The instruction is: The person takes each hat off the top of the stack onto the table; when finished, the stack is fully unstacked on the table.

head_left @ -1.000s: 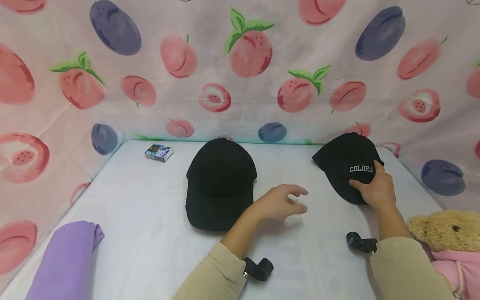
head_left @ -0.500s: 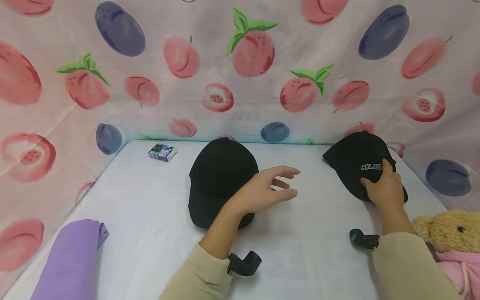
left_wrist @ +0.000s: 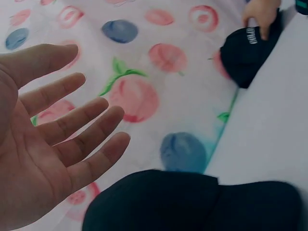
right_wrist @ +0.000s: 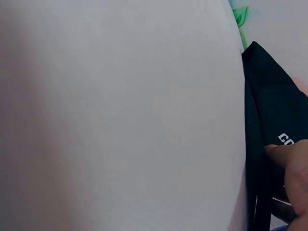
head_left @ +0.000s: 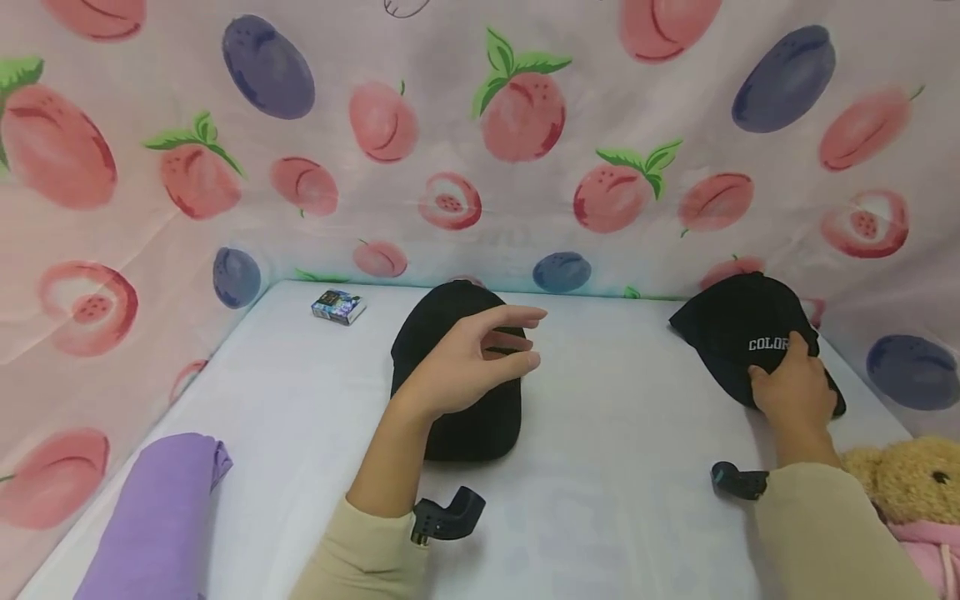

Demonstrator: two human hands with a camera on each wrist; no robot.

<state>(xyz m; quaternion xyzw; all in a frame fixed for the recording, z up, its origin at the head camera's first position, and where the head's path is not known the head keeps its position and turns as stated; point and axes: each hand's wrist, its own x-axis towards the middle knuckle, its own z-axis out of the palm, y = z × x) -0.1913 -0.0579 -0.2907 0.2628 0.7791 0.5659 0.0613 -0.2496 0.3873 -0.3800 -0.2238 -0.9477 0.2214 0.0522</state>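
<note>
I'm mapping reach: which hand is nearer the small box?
Left: the left hand hovers by the plain cap, right of the box; the right hand is farther right, on the lettered cap.

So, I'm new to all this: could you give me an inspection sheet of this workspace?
Surface: white-covered table.
Job's things: middle black baseball cap, brim toward the person; lettered black baseball cap, farther right, reading "COLOR", the rest covered.
Clutter: small printed box, far left; folded purple cloth, near left; teddy bear, near right, partly out of frame.
Grippers: bare hands; left hand above the middle cap, holding nothing; right hand gripping the lettered one.
Cables: nothing seen.
Surroundings: fruit-print fabric behind and at both sides.
</note>
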